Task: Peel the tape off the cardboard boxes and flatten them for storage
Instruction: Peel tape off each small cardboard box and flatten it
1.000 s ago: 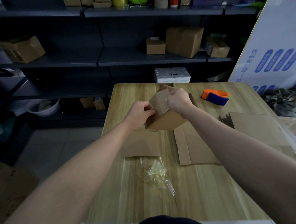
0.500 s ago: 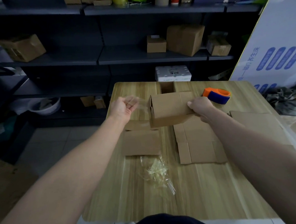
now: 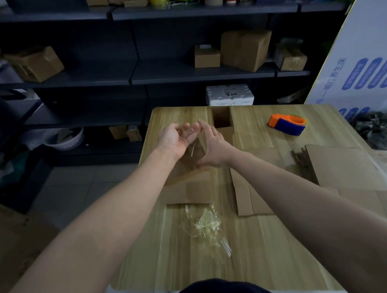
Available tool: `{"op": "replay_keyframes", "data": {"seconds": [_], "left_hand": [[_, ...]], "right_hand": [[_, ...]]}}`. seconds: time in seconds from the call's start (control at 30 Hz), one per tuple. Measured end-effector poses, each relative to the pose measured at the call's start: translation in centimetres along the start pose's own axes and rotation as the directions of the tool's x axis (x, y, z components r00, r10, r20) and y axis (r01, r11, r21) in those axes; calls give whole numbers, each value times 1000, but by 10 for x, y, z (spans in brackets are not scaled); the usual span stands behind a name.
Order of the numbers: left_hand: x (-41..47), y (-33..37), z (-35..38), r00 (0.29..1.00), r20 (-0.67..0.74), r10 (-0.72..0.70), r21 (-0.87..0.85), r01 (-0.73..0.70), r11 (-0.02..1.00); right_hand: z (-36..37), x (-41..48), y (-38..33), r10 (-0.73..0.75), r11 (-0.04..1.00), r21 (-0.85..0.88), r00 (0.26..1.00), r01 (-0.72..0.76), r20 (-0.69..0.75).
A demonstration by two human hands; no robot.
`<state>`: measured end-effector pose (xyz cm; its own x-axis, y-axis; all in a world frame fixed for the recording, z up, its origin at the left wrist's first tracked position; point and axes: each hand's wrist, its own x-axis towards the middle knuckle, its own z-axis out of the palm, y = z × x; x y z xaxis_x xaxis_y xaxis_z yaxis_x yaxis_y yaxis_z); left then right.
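Observation:
My left hand (image 3: 174, 139) and my right hand (image 3: 213, 145) meet above the table's far left part. Between them hangs a clear tape strip (image 3: 194, 152); the left hand's curled fingers hold its top and the right hand's fingertips and thumb pinch it. Just behind the right hand a small cardboard box (image 3: 222, 119) lies on the table with its open end towards me. Flattened cardboard (image 3: 188, 188) lies under the hands, with more flattened pieces (image 3: 251, 195) to the right. A heap of peeled tape (image 3: 207, 224) lies nearer to me.
An orange and blue tape dispenser (image 3: 287, 123) sits at the far right of the wooden table (image 3: 274, 254). A stack of flat cardboard (image 3: 341, 166) lies at the right edge. Dark shelves with boxes (image 3: 245, 49) stand behind, and a large white box (image 3: 369, 67) leans at the right.
My right hand has let go of the box, which now lies on the table, and has moved left to the tape strip held by my left hand.

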<state>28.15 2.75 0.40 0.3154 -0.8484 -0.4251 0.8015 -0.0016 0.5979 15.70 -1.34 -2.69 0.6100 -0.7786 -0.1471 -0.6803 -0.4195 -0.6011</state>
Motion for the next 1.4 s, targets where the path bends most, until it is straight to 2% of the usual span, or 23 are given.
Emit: {"op": "replay_keyframes", "data": {"seconds": [0.17, 0.33, 0.47, 0.57, 0.67, 0.73, 0.77, 0.83, 0.87, 0.9, 0.93, 1.0, 1.2, 1.33, 1.4], "left_hand": [[-5, 4, -4, 1000, -15, -1, -52, 0, 999], [-1, 10, -8, 999, -41, -4, 58, 6, 998], [2, 14, -18, 997, -74, 5, 130, 4, 991], [15, 20, -32, 987, -112, 118, 310, -79, 947], [31, 36, -60, 943, -174, 285, 507, -162, 847], [36, 40, -73, 959, -73, 275, 635, -168, 754], [34, 37, -73, 971, 11, 237, 739, -168, 653], [31, 24, -67, 976, 162, 147, 923, -203, 326], [30, 17, -64, 970, 209, 127, 958, -229, 174], [29, 13, -62, 963, 234, 135, 967, -245, 74], [30, 13, -62, 957, 242, 156, 969, -248, 18], [34, 16, -71, 951, 219, 218, 976, -216, -38], [48, 17, -89, 912, 74, 403, 997, -61, -45], [57, 13, -114, 882, 56, 468, 982, 35, -184], [59, 1, -120, 884, 54, 464, 977, 49, -206]], "right_hand": [[6, 2, 4, -62, 992, -110, 997, 66, 39], [10, 7, 5, -84, 996, -29, 986, 89, 141], [6, 6, 5, -112, 987, -107, 989, 123, 99], [-2, 3, 20, -58, 991, -121, 997, 63, 42], [-20, -5, 46, 40, 999, -16, 996, -41, -79], [-29, -7, 58, 59, 998, 11, 994, -58, -96], [-30, -6, 58, 60, 998, 41, 993, -56, -101], [-30, -4, 55, 53, 994, 99, 993, -42, -103], [-29, -4, 53, 43, 995, 97, 994, -33, -101], [-30, -5, 53, 31, 997, 75, 995, -24, -93], [-31, -7, 56, 28, 998, 59, 996, -23, -84], [-34, -13, 67, 62, 995, 81, 995, -55, -83], [-36, -22, 87, 144, 977, 175, 983, -123, -114], [-45, -32, 104, 209, 972, 146, 959, -183, -190], [-45, -35, 109, 218, 973, 124, 956, -196, -197]]}}
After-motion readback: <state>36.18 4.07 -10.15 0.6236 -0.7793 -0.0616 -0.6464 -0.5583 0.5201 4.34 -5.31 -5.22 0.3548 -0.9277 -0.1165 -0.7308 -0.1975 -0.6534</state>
